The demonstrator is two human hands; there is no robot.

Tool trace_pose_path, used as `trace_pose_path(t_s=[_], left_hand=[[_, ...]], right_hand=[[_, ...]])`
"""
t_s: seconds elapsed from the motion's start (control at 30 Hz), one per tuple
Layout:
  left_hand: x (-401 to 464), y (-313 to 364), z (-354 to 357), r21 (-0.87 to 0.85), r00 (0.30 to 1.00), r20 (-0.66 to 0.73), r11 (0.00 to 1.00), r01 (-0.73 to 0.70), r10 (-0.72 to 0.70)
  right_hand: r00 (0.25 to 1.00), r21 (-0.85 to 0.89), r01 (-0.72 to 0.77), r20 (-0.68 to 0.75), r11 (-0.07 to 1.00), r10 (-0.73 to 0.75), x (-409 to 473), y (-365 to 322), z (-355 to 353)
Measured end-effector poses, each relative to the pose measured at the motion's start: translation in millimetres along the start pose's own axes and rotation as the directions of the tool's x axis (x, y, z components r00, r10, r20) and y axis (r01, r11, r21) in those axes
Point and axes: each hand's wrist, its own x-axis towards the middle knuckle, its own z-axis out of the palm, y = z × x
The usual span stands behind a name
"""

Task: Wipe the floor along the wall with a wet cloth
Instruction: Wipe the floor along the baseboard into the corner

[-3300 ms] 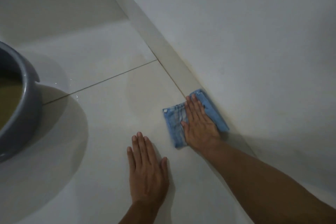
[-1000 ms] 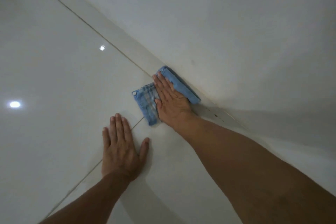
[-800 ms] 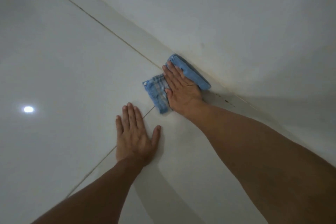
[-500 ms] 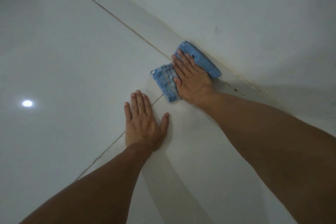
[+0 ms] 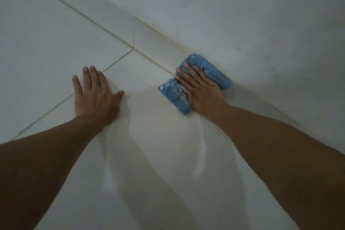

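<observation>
Tile floor (image 5: pixel 56 33) w/ grout lines, meets white wall (image 5: pixel 242 15).

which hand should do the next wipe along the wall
Right. The right hand already lies flat on the cloth, which sits against the wall. The left hand is flat on bare floor, apart from the cloth, likely bracing.

Both arms reach forward, nearly straight; left hand (image 5: pixel 95 97) lies flat with fingers spread, right hand (image 5: pixel 202 89) flat, apparently pressing down.
</observation>
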Motion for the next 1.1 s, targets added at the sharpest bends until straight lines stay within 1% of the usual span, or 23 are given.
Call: trace_pose_path(t_s=[0.07,0.17,0.3,0.33,0.4,0.47,0.6,0.7,0.77,0.8,0.83,0.9,0.97,1.0,1.03,1.07,1.1], left_hand=[[-20,39,-6,-0.047,0.996,-0.02,0.995,-0.084,0.083],[-58,108,-8,-0.143,0.98,-0.035,0.969,-0.2,0.197],[-112,197,-2,-0.247,0.959,-0.014,0.928,-0.278,0.283],[-122,211,1,-0.252,0.956,-0.009,0.924,-0.287,0.295],[-143,238,5,-0.244,0.944,0.005,0.916,-0.32,0.331],[-159,258,9,-0.235,0.935,0.005,0.909,-0.344,0.355],[-193,299,12,-0.257,0.909,-0.021,0.876,-0.408,0.417],[-221,333,15,-0.273,0.877,-0.04,0.839,-0.47,0.478],[-240,356,16,-0.287,0.854,-0.055,0.812,-0.509,0.517],[-253,369,15,-0.288,0.839,-0.057,0.796,-0.533,0.541],[-262,379,15,-0.288,0.825,-0.058,0.781,-0.554,0.563],[-276,394,15,-0.275,0.807,-0.071,0.767,-0.58,0.586],[-288,408,17,-0.259,0.803,-0.07,0.767,-0.587,0.592],[-291,412,19,-0.258,0.808,-0.079,0.771,-0.583,0.584],[-297,419,21,-0.255,0.81,-0.084,0.773,-0.581,0.581],[-302,425,24,-0.253,0.811,-0.074,0.776,-0.578,0.58],[-308,433,27,-0.254,0.809,-0.069,0.774,-0.58,0.584]], right_hand=[[1.0,-0.049,0.012,0.01,0.999,-0.011,-24,9,10],[1.0,-0.09,0.011,-0.017,0.996,-0.013,-54,18,22],[1.0,-0.117,-0.008,-0.025,0.993,0.006,-118,35,47],[0.999,-0.108,-0.019,-0.031,0.994,0.015,-135,39,57],[0.999,-0.079,-0.04,0.003,0.996,0.04,-177,52,74],[0.997,-0.027,-0.058,0.051,0.998,0.059,-220,66,93],[0.99,0.004,-0.083,0.115,0.997,0.082,-308,98,117],[0.996,0.008,-0.061,0.071,0.998,0.061,-349,112,129],[0.997,-0.014,-0.077,0.022,0.997,0.077,-360,117,134],[0.997,-0.028,-0.078,0.024,0.997,0.078,-366,119,136],[0.998,-0.066,-0.045,0.029,0.997,0.047,-369,119,138],[0.993,-0.107,0.002,0.117,0.994,0.01,-381,116,144],[0.999,-0.083,-0.028,0.032,0.996,0.031,-405,129,156],[0.998,-0.04,-0.061,0.025,0.997,0.062,-420,136,160],[0.995,-0.033,-0.077,0.062,0.996,0.079,-443,146,165],[0.99,-0.063,-0.083,0.11,0.995,0.09,-466,154,168],[0.987,-0.092,-0.091,0.127,0.992,0.102,-491,160,172]])
